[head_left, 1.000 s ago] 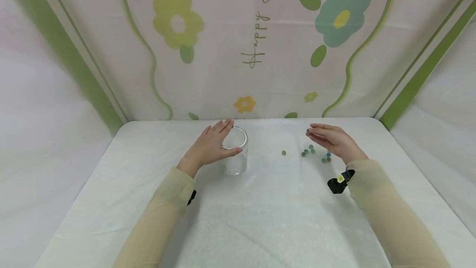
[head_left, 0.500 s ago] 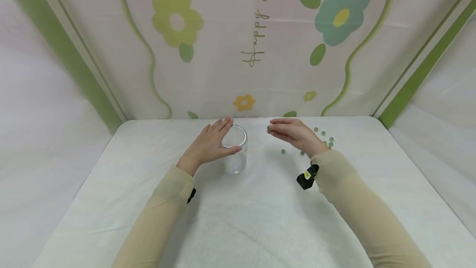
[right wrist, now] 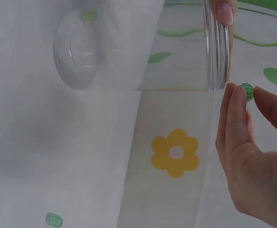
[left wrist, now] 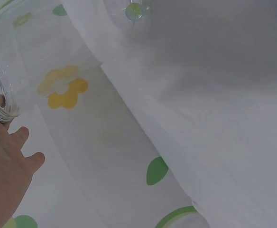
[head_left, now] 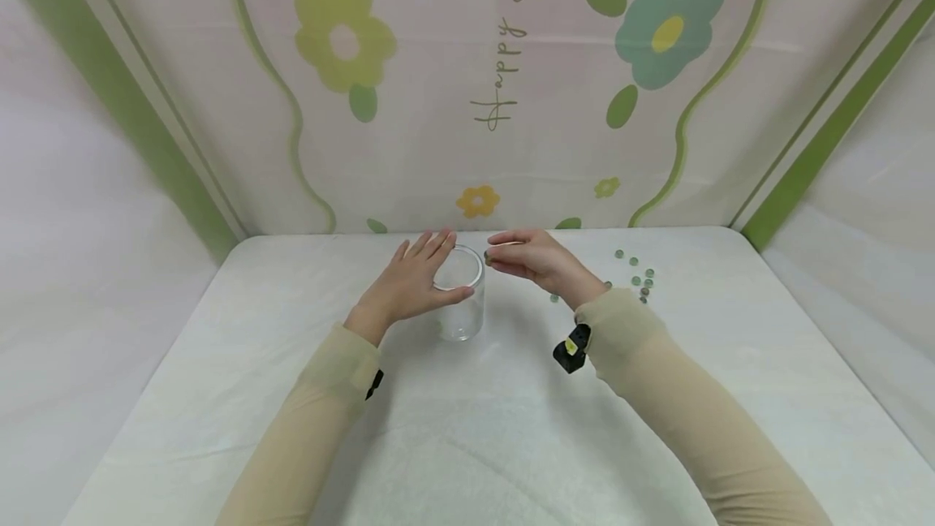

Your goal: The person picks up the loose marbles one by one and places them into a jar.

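An upright clear glass jar (head_left: pixel 467 319) stands on the white-covered table. My left hand (head_left: pixel 409 278) holds its rim from the left, thumb on the near side and fingers toward the far side. Just right of the rim, my right hand (head_left: pixel 536 258) pinches a green glass marble (right wrist: pixel 247 92) between thumb and fingertips. At the jar's base shows another green marble (left wrist: pixel 134 12); I cannot tell whether it lies inside or behind the glass. Several loose marbles (head_left: pixel 634 261) lie to the right, some partly hidden by the right hand and wrist.
A single marble (right wrist: pixel 54 220) lies on the cloth between the jar and the loose group. Behind the table rises a flower-printed curtain (head_left: pixel 438 104). White cloth walls (head_left: pixel 869 217) stand at both sides.
My right hand has travelled left with the pinched marble, from above the loose marbles to beside the jar's rim. The left hand and the jar have stayed in place.
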